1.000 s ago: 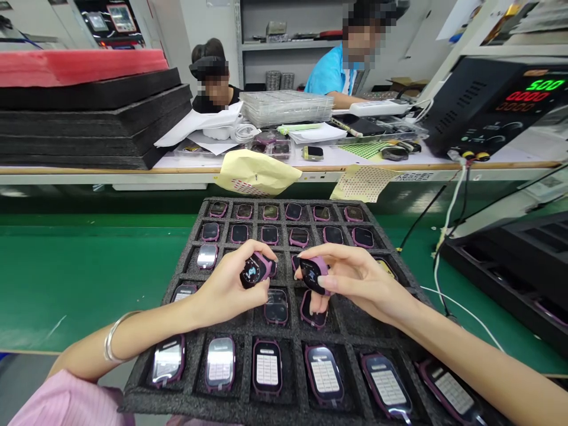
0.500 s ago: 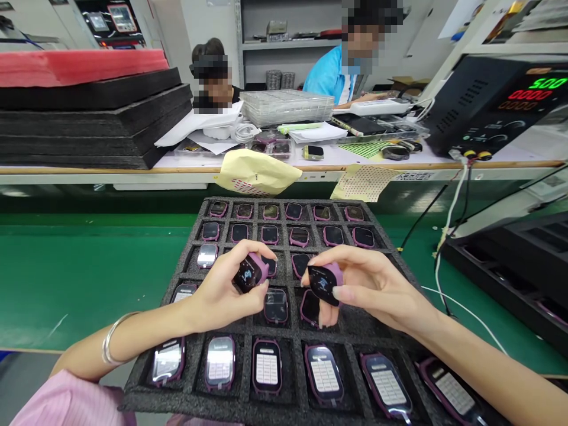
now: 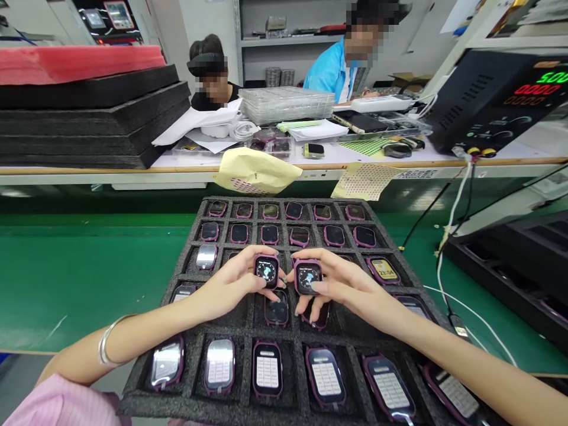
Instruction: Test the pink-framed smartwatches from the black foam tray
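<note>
Head view, one moment. The left hand (image 3: 231, 287) pinches a small purple-cased smartwatch body with a lit dark screen (image 3: 267, 270), thumb below and fingers above, the screen turned up toward the camera. The right hand (image 3: 344, 287) pinches a second purple-cased watch body with a lit screen (image 3: 307, 276) the same way, thumb resting at the screen's lower edge. Both grips are pressed on their watches. The two watches sit just beside each other, nearly level, held over the middle rows of a black foam tray with square pockets (image 3: 248, 331).

The tray lies on a green conveyor belt (image 3: 80, 266). Its far rows hold more purple watch bodies with dark screens (image 3: 299, 236); the near row holds watch bodies showing pale keypad-like screens (image 3: 267, 370). One watch at the tray's right edge shows a yellow clock face (image 3: 383, 269). A silver bangle (image 3: 105, 343) circles the left wrist; a pink sleeve (image 3: 53, 405) shows at the lower left.

Beyond the belt runs a long white worktop (image 3: 310, 165) with a stack of black foam sheets topped by a red one (image 3: 84, 106), clear plastic trays (image 3: 286, 105), and a crumpled yellow sheet (image 3: 257, 170) hanging over its edge. A black power supply with red and green digits (image 3: 497, 100) stands at the right. Two other people sit behind the worktop.
</note>
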Tool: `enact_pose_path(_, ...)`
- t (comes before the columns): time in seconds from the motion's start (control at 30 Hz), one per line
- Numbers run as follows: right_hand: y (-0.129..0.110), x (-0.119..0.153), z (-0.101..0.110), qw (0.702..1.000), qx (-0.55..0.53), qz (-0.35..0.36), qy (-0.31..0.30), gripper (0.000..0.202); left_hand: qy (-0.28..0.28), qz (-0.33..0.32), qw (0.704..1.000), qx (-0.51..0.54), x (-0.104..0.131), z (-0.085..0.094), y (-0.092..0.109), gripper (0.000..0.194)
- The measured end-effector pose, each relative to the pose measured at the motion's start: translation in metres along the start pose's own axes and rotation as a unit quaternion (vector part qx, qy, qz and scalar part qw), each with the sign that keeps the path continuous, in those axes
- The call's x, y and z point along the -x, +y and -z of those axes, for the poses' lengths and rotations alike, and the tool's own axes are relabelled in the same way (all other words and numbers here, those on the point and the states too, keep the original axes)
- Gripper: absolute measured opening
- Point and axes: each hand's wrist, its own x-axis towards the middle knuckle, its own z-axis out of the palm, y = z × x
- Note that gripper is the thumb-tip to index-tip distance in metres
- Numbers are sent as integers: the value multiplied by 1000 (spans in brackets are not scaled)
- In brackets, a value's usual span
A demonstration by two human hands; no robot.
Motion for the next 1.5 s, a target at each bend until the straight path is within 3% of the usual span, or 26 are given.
enact_pose_path(0.8,2,3,-6,998,62,-1,29,32,-24,-18,998,-63,4,-3,-4,26)
enact_pose_path(1.07,-11,16,-5,992,124,-28,-1,52,-11,-14,998,-54,5,-7,-1,21)
enact_pose_path(1.17,-19,33,7,948,312,-44,48,52,-15,-11,999,-40,4,-7,0,20)
enact_pose_path(1.27,-21,55,30,847,527,-14,71,48,-29,-12,999,-31,6,-6,2,22)
enact_pose_path(1.33,-20,69,46,803,595,-5,40,43,-37,-11,999,-29,11,-5,4,28)
enact_pose_path(1.43,-18,80,61,768,641,-2,0,46,-34,8,997,-66,22,-1,5,48)
enact_pose_path(1.5,-18,79,59,756,654,19,-2,42,-27,30,992,-117,31,3,5,54)
